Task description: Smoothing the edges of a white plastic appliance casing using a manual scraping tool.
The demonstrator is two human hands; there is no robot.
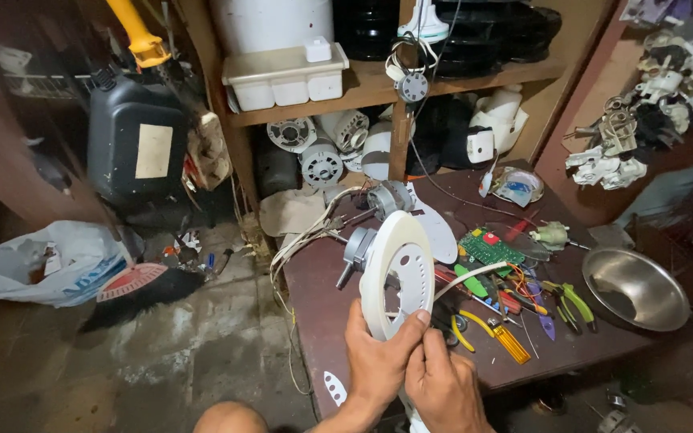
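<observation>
White plastic up front: the left hand (pixel 374 361) is clamped on the lower rim of a round fan housing (pixel 399 269), held upright over the near edge of the brown table (pixel 314 297), while the right hand (pixel 443 385) pinches closed on a white wire (pixel 467 277) beside it. Just behind sit a grey motor (pixel 356 247), a green circuit board (pixel 487 247), scattered pliers (pixel 575 303) and a steel bowl (pixel 639 289), with shelves (pixel 378 80) of fan parts beyond.

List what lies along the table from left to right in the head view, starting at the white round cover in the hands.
White round cover → green circuit board → green-handled pliers → steel bowl.
</observation>
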